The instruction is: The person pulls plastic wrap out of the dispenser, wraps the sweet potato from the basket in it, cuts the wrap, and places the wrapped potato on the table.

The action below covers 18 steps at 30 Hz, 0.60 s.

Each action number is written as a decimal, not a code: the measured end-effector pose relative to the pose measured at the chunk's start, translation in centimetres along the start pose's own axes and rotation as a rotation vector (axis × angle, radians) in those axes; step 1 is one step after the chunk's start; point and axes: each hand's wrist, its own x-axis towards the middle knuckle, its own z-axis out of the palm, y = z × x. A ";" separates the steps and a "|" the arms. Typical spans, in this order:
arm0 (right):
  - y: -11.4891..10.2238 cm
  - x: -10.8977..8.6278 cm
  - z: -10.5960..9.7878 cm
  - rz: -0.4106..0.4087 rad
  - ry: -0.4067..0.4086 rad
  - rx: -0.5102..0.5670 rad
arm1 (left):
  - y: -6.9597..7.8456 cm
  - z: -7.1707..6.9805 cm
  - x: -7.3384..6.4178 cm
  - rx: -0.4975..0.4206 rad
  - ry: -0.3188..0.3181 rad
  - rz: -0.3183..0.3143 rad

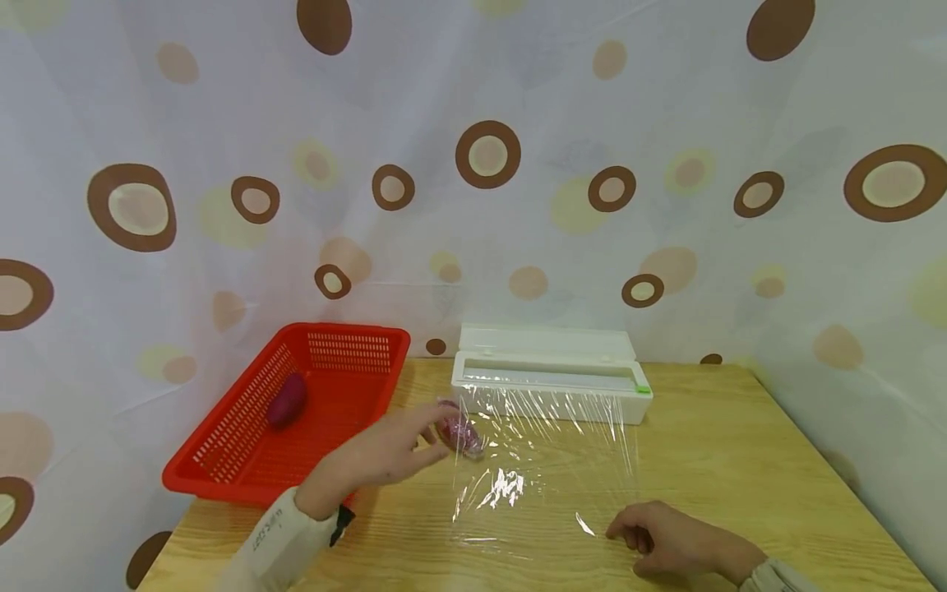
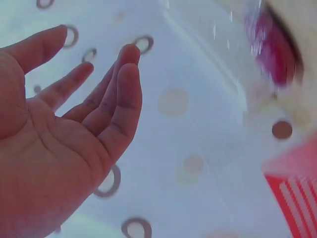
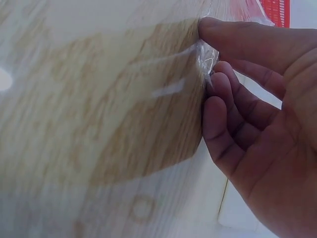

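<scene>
Clear plastic wrap stretches from the white dispenser box toward the front of the wooden table. Its near right corner is pinched by my right hand; in the right wrist view the film bunches between thumb and fingers. My left hand is empty, its fingers spread and slightly bent, palm showing in the left wrist view. Just beyond those fingers lies a purple sweet potato with shiny film around it, beside the wrap's left edge.
At the left stands a red plastic basket with slotted sides, holding another purple sweet potato. The dispenser's lid is raised, and a green slider sits at its right end. A spotted curtain hangs behind the table.
</scene>
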 end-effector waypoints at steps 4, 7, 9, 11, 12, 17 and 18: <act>0.1 -0.1 0.0 0.004 0.007 0.026 | -1.6 -3.1 0.5 -0.020 0.099 -0.088; 0.2 -0.1 0.0 0.014 0.007 0.043 | -3.3 -4.9 0.7 -0.028 0.150 -0.154; 0.2 -0.1 0.1 0.019 0.006 0.048 | -4.7 -6.0 0.9 -0.031 0.166 -0.203; 0.1 0.0 0.1 0.020 0.006 0.052 | -6.3 -6.9 1.0 -0.018 0.165 -0.243; 0.1 0.0 0.1 0.018 0.007 0.051 | -7.1 -7.4 1.0 -0.008 0.162 -0.264; 0.1 0.0 0.1 0.008 0.010 0.044 | -10.9 -8.9 0.9 0.041 0.122 -0.352; 0.1 0.0 0.2 0.005 0.012 0.039 | -11.4 -9.1 0.8 0.042 0.111 -0.374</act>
